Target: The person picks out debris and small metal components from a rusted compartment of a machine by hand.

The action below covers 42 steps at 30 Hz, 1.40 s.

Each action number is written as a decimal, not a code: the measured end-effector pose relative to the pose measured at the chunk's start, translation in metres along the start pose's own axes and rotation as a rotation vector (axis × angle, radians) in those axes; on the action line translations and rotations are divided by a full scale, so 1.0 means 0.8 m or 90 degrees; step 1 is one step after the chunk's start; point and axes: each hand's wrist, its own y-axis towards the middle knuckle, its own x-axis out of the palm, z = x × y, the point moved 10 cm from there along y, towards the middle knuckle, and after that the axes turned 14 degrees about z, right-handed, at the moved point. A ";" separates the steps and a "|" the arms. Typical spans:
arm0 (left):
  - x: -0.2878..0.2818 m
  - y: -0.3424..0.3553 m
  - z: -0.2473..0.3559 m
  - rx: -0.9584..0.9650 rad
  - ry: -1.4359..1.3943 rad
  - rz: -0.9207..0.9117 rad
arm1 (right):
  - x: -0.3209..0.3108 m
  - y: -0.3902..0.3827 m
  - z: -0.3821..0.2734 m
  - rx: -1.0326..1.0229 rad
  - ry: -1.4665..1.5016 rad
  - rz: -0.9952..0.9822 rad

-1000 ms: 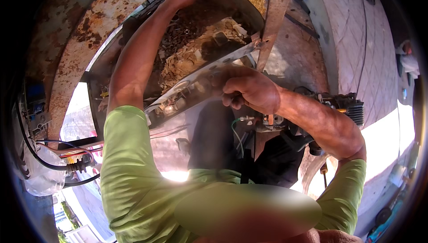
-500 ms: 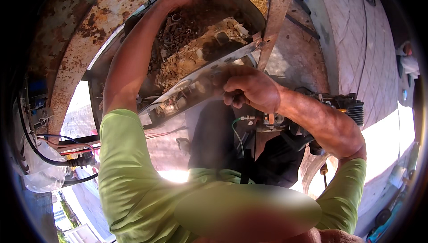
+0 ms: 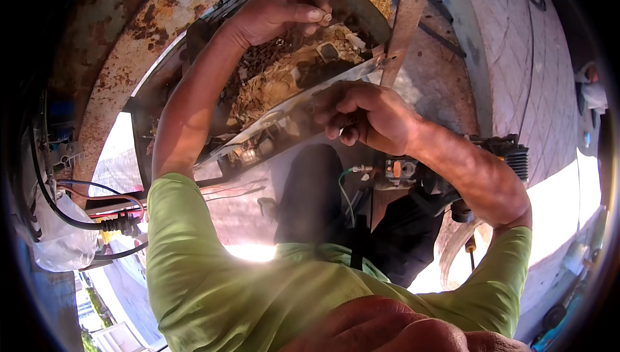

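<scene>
A small round metal piece (image 3: 327,19), perhaps a nut, is pinched between the thumb and fingers of my left hand (image 3: 287,11). That hand is over the far part of a metal bin (image 3: 358,4) with dark bolts, nuts and other scrap (image 3: 258,59) in it. Close to the bin's near wall, my right hand (image 3: 374,116) hangs with its fingers curled in. Whatever it may hold is hidden by the fingers and shadow.
A rusty curved metal piece (image 3: 123,61) rises at the left. To the right, a machine with a finned block (image 3: 515,161) stands below my right forearm. Cables (image 3: 71,223) and a clear plastic bag (image 3: 64,245) hang at the left edge.
My left hand has come nearer and to the right from the bin's far end, with a small metal piece now visible in its fingertips. My right hand has shifted slightly.
</scene>
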 end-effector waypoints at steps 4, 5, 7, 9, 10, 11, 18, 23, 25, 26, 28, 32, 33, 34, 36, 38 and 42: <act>0.016 -0.012 0.012 0.033 0.094 -0.038 | -0.003 0.005 -0.016 0.048 0.092 0.044; 0.026 -0.016 0.022 0.072 0.154 -0.054 | -0.001 0.003 -0.020 0.042 0.103 0.050; 0.048 -0.020 0.038 0.141 0.242 -0.102 | 0.001 0.000 -0.033 0.020 0.119 0.067; 0.069 -0.029 0.046 0.189 0.299 -0.159 | 0.004 0.002 -0.031 0.027 0.128 0.057; 0.078 -0.033 0.050 0.216 0.350 -0.179 | 0.004 0.003 -0.030 0.032 0.133 0.051; 0.084 -0.035 0.050 0.214 0.366 -0.199 | 0.004 0.004 -0.030 0.029 0.134 0.040; 0.103 -0.041 0.040 0.217 0.382 -0.240 | 0.004 0.006 -0.037 -0.014 0.121 -0.008; 0.107 -0.044 0.038 0.250 0.379 -0.227 | 0.009 0.003 -0.042 -0.040 0.112 -0.009; 0.107 -0.044 0.037 0.254 0.387 -0.223 | 0.010 0.003 -0.044 -0.049 0.113 -0.010; 0.107 -0.044 0.036 0.253 0.387 -0.230 | 0.011 0.003 -0.044 -0.052 0.108 -0.012; 0.107 -0.042 0.033 0.250 0.387 -0.243 | 0.011 0.002 -0.043 -0.052 0.108 -0.016; 0.096 -0.035 0.037 0.245 0.433 -0.220 | 0.004 0.005 -0.041 -0.029 0.134 -0.023; 0.092 -0.035 0.040 0.276 0.453 -0.208 | 0.004 0.006 -0.040 -0.027 0.135 -0.018; 0.088 -0.035 0.044 0.308 0.473 -0.196 | 0.004 0.007 -0.039 -0.025 0.135 -0.013; 0.071 -0.028 0.040 0.280 0.474 -0.139 | 0.004 0.006 -0.037 -0.017 0.131 0.021; 0.055 -0.022 0.038 0.262 0.481 -0.094 | 0.004 0.005 -0.037 -0.014 0.128 0.037; 0.031 -0.012 0.032 0.228 0.526 -0.013 | -0.001 0.006 -0.033 -0.004 0.154 0.036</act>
